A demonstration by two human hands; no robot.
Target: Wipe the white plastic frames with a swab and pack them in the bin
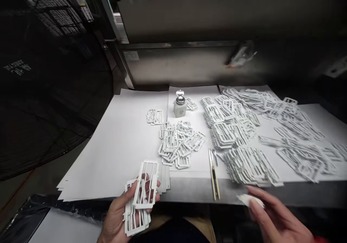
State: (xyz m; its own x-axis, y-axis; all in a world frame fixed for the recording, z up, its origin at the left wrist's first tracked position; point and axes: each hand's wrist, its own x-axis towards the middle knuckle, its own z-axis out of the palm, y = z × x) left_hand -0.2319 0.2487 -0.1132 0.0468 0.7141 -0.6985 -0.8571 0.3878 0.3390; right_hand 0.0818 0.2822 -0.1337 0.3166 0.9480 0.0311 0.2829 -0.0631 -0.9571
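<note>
My left hand (119, 210) grips a small stack of white slotted plastic frames (146, 185) in front of the table edge, thumb on top and fingers showing through the slots. The uppermost frame sits askew over the others. To the right, my right hand (276, 217) pinches a small crumpled white cloth or tissue (251, 200) between thumb and fingers; its exact kind is unclear. Just beyond that hand lies a neat row of overlapping frames (249, 165). Yellow-handled tweezers or a similar slim tool (214, 179) rest near the table edge, between my hands.
A loose heap of frames (176, 145) lies mid-table, with a smaller group (154, 116) behind it. A square dispenser bottle (180, 108) stands with its metal lid raised. More frame piles (295, 127) cover the right side. White paper sheets (108, 138) line the table; a mesh-guarded fan (54, 73) stands left.
</note>
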